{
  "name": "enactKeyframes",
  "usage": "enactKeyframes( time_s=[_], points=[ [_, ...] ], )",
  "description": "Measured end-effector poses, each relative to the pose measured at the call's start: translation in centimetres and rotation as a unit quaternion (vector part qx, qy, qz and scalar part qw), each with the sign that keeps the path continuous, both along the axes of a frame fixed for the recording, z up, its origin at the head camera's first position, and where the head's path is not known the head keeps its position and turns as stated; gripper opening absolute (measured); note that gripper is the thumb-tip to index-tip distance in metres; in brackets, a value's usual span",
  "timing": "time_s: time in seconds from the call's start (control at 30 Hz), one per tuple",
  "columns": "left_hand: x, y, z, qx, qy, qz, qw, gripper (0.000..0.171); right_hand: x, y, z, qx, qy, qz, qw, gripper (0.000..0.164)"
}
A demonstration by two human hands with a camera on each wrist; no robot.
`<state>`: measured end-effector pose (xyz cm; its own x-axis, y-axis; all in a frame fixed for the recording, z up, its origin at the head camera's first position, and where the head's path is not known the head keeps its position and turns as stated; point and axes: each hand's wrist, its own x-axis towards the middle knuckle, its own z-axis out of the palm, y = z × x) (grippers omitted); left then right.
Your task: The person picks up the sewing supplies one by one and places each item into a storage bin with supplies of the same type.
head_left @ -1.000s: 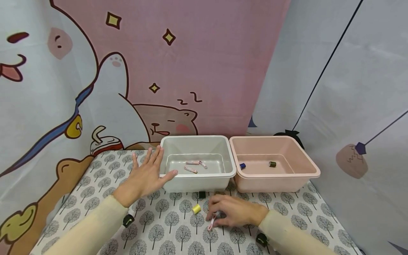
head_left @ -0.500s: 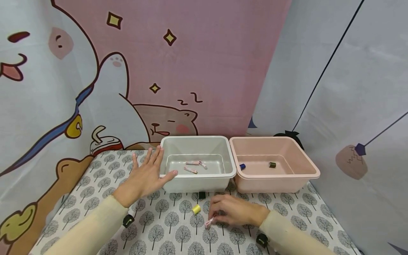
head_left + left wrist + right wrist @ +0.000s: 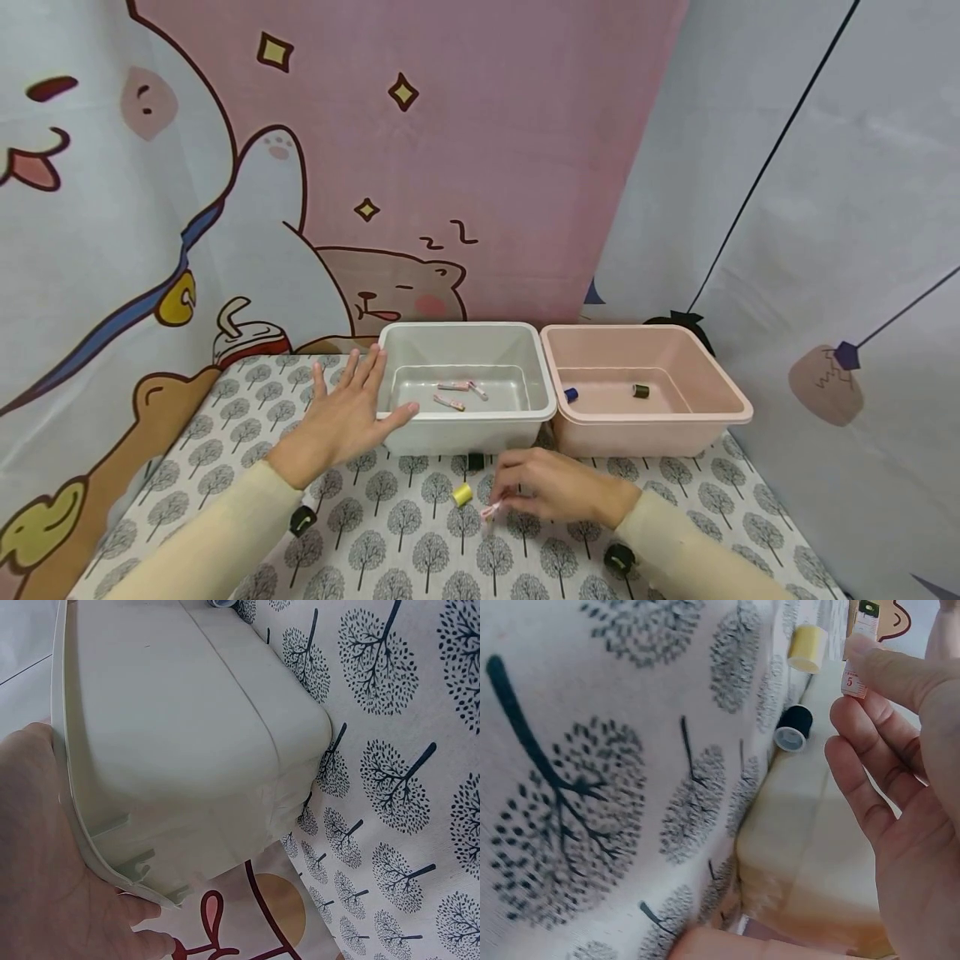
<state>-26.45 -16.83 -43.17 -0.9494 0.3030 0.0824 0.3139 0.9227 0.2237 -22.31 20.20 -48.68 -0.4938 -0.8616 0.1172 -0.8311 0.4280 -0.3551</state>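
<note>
My right hand (image 3: 558, 487) pinches a small folded tape measure (image 3: 853, 681) between thumb and forefinger, over the cloth. Red numbers and marks show on the strip in the right wrist view. My left hand (image 3: 330, 429) rests with fingers spread on the left rim of the white bin (image 3: 465, 429). Inside that bin lie three small pinkish strips (image 3: 450, 402). Left of my right hand lies a yellow thread spool (image 3: 462, 494). A black thread spool (image 3: 793, 727) sits close by the white bin's front wall.
A pink bin (image 3: 652, 433) stands against the white bin's right side, with a blue spool (image 3: 572, 394) and a dark green spool (image 3: 641, 391) inside. Tree-patterned cloth (image 3: 405, 533) covers the table. A printed curtain (image 3: 510, 167) hangs behind the bins.
My right hand has picked the tape measure up from the cloth and moved it slightly up and away from me. My left hand has stayed on the white bin's rim.
</note>
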Motion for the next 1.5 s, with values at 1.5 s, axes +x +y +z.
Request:
enactKeyframes(
  time_s=[1.5],
  points=[
    [0.2,0.1,0.1,0.001,0.001,0.001,1.0000,0.120,-0.8,-0.3,6.3,-0.068,0.112,0.033,0.991,0.017]
  ],
)
